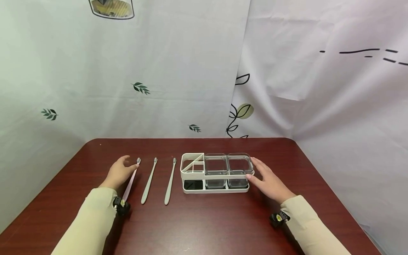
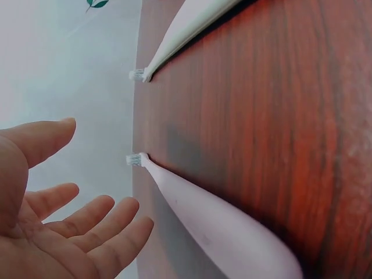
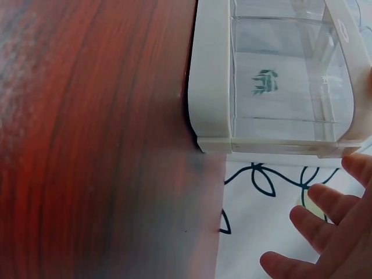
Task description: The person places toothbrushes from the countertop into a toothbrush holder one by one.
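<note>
My left hand [image 1: 120,172] hovers over the pink toothbrush [image 1: 130,186], thumb and fingers spread around its upper part; the left wrist view shows that hand [image 2: 75,238] apart from the brush, holding nothing. A pale green toothbrush [image 1: 148,186] and another pale toothbrush [image 1: 170,184] lie to its right, bristles toward the far side. At the right end of the white toothbrush holder [image 1: 194,175], my right hand [image 1: 269,182] has its thumb at the front corner and its fingers along the side. In the right wrist view its fingers [image 3: 334,203] are spread, with one at the holder's corner.
Two clear cups [image 1: 216,165] sit side by side in the holder, beside a divided section at its left. The dark red tabletop [image 1: 207,223] carries everything. White cloth [image 1: 178,71] printed with leaves hangs behind the table.
</note>
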A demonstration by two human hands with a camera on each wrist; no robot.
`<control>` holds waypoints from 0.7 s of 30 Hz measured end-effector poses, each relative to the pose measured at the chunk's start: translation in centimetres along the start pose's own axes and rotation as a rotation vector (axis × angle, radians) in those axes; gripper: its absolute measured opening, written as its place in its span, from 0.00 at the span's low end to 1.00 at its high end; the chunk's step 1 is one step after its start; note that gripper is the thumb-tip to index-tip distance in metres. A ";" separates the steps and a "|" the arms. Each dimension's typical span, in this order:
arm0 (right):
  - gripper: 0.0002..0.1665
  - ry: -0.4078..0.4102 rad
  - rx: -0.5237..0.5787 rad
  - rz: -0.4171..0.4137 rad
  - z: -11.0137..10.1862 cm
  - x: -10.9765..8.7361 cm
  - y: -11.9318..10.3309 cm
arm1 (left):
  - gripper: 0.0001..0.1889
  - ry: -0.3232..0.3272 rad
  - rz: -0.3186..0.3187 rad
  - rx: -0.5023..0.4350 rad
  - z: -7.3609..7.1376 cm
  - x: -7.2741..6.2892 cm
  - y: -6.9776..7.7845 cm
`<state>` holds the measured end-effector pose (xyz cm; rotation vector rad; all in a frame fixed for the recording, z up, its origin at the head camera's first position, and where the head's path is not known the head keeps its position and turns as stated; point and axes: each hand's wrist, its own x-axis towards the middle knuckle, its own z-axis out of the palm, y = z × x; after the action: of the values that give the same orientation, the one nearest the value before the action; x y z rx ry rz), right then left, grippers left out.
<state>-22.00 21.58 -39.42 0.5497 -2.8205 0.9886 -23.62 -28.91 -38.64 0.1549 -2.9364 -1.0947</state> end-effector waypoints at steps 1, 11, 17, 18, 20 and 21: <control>0.44 0.001 0.004 0.001 0.0 0.0 0.0 | 0.37 0.006 -0.001 -0.004 0.0 0.1 -0.1; 0.44 -0.015 0.087 0.027 0.1 0.0 0.2 | 0.33 0.003 -0.025 -0.105 -0.2 0.7 -0.6; 0.42 -0.020 0.129 0.026 0.2 0.0 0.4 | 0.33 -0.013 -0.042 -0.190 -0.3 1.1 -0.8; 0.42 -0.018 0.129 0.022 0.2 0.0 0.5 | 0.32 -0.014 -0.048 -0.192 -0.3 1.2 -0.9; 0.41 -0.016 0.133 0.014 0.3 0.1 0.6 | 0.32 -0.014 -0.057 -0.191 -0.3 1.3 -0.9; 0.41 -0.015 0.134 0.011 0.3 0.1 0.6 | 0.31 -0.014 -0.062 -0.190 -0.3 1.4 -1.0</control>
<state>-22.35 21.80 -39.98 0.5587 -2.7877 1.1866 -24.92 -29.99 -39.06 0.2391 -2.8355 -1.3803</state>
